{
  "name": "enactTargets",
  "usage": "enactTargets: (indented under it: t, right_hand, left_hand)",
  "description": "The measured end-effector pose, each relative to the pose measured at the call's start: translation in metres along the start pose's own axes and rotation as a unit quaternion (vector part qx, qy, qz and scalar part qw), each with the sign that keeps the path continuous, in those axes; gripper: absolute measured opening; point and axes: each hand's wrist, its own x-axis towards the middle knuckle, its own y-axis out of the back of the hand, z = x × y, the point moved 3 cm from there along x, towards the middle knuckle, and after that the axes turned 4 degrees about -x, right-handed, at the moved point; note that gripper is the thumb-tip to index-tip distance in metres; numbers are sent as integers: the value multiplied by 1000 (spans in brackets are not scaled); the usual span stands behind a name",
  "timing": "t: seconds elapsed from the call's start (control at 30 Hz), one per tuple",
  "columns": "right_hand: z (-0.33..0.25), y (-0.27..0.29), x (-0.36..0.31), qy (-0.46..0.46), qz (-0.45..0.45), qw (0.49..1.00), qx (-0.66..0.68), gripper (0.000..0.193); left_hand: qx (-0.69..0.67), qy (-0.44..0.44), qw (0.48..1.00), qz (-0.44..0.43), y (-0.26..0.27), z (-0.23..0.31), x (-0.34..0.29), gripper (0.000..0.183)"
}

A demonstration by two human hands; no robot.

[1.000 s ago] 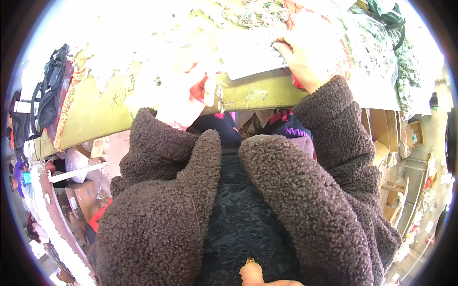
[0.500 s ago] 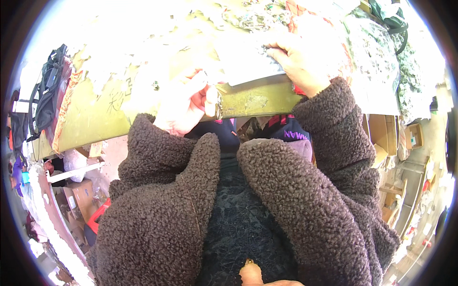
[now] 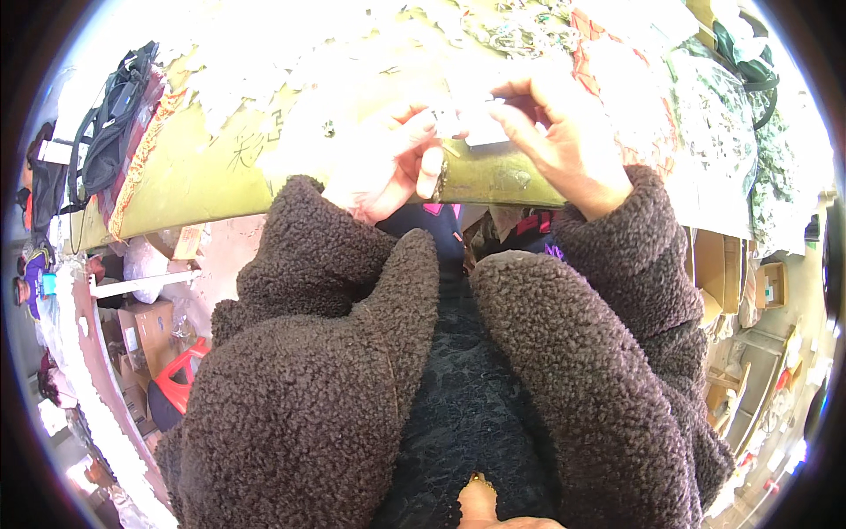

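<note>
Above the near edge of the yellow-green table (image 3: 198, 181), my left hand (image 3: 392, 167) is closed in a pinch, its other fingers curled. Whatever sits in the pinch is too small and washed out by glare to name. A thin, shiny dark strand (image 3: 438, 189) hangs beside its curled fingers. My right hand (image 3: 564, 137) faces it from close by, thumb and forefinger bent toward each other around something I cannot make out. Partly behind the right fingers lies a flat white piece (image 3: 483, 132). Left of my left hand, a tiny green piece (image 3: 329, 129) rests on the table.
Glittery tangled strands (image 3: 520, 35) lie at the back, beside orange-red netting (image 3: 586, 44). Clear bags with green contents (image 3: 718, 123) are at the right. A black strapped bag (image 3: 119, 106) lies at the left edge. Cardboard boxes (image 3: 150, 335) and a red-rimmed object (image 3: 183, 375) stand below.
My right hand has lifted off the white piece and come left, close to my left hand. The left hand keeps its pinch. The whole view has shifted a little.
</note>
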Motion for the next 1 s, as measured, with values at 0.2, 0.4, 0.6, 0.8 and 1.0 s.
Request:
enactTargets:
  t: [0.2, 0.4, 0.6, 0.8, 1.0]
  right_hand:
    - [-22, -28, 14, 117, 41, 992, -38, 18]
    - [-20, -22, 3, 45, 14, 999, -19, 13]
    - [-10, -23, 5, -79, -35, 995, 58, 23]
    - [-21, -33, -9, -96, -38, 993, 63, 19]
    - [-37, -30, -16, 74, 14, 996, -57, 22]
  left_hand:
    - [9, 7, 999, 34, 2, 2, 5, 26]
    - [36, -7, 999, 7, -8, 0, 0, 21]
    - [43, -6, 999, 17, -11, -1, 0, 19]
    - [10, 2, 1000, 19, -6, -5, -3, 17]
    - [-22, -12, 999, 25, -6, -4, -2, 16]
